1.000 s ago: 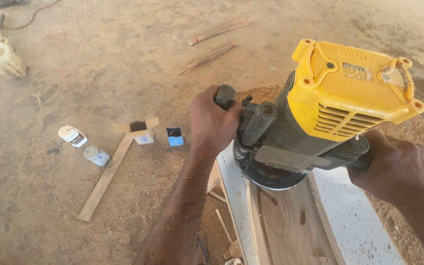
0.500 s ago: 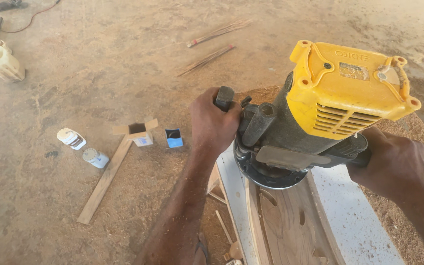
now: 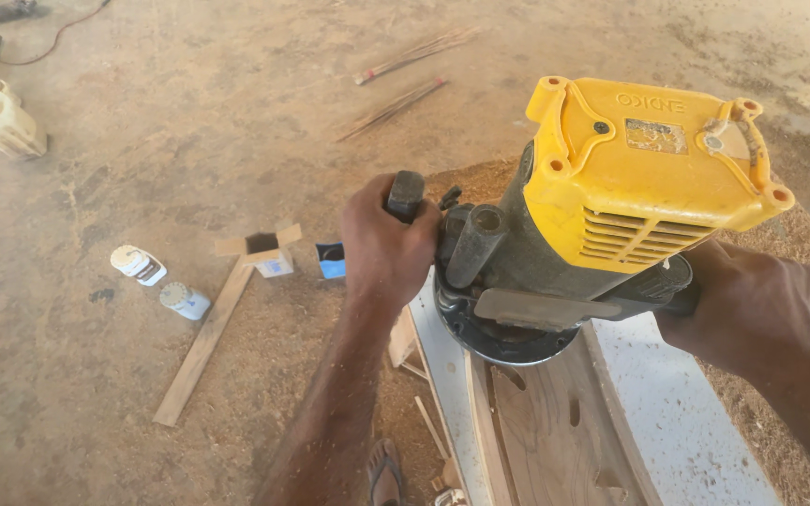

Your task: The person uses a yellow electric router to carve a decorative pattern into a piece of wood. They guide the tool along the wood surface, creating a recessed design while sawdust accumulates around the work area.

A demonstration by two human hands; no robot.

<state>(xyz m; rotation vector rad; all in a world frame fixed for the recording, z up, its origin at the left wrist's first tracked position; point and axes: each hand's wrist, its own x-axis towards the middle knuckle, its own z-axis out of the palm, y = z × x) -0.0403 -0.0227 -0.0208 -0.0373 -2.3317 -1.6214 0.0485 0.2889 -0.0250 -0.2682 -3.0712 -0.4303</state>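
Head view: both hands are wrapped tight on the side handles of a router (image 3: 602,215), yellow cap on top, dark body below. The left hand (image 3: 388,245) has its fingers closed round the black knob on the near-left side; the right hand (image 3: 752,305) grips the opposite handle, fingers curled under and mostly hidden by the motor housing. The router's round base sits on the far end of a wooden panel (image 3: 555,440), which lies on a white board (image 3: 677,412) and shows cut slots and a curved edge.

Against the pictures half a second and a second back, almost nothing has shifted: the hands hold as they did, the base rests on the same far end, and the tool has only edged slightly. That reads as a slow pass along the edge.

On the sawdust floor to the left lie a wood strip (image 3: 206,342), two small tubs (image 3: 159,281), an open little box (image 3: 264,251) and a pale jug (image 3: 0,120).
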